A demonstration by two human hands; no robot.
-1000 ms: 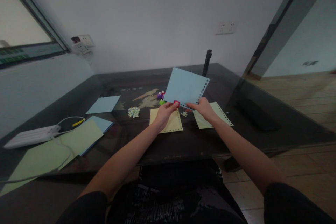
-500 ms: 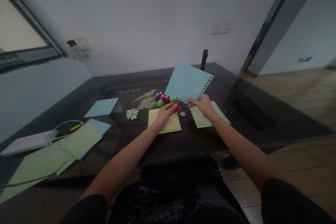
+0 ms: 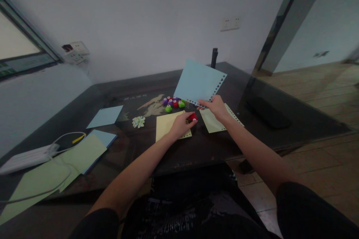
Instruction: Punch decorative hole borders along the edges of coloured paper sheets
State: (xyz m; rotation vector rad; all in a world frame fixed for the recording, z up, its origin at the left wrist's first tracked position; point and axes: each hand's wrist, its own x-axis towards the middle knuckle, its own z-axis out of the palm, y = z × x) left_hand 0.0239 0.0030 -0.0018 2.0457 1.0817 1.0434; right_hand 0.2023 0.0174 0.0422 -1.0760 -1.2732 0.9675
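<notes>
My left hand (image 3: 179,125) has its thumb and fingers closed round a small red paper punch (image 3: 193,117), above the right edge of a yellow sheet (image 3: 165,121). My right hand (image 3: 217,107) pinches the lower corner of a light blue sheet (image 3: 199,80), tilted up off the table. Rows of small punched holes run along that sheet's lower and right edges. Behind the hands stand several purple, red and green punches with eye-like tops (image 3: 168,108). A pale green sheet (image 3: 211,121) with a punched edge lies under my right hand.
A heap of small paper cut-outs (image 3: 138,121) sits left of the yellow sheet. More sheets (image 3: 105,116) and a white power strip (image 3: 28,157) with a cable lie at left. A dark flat object (image 3: 267,112) lies at right; a black upright object (image 3: 214,58) stands behind.
My left hand has moved the red punch down and slightly right, away from the blue sheet's edge. A small bunch of cut-outs seen there earlier is now hidden. My right hand still holds the sheet.
</notes>
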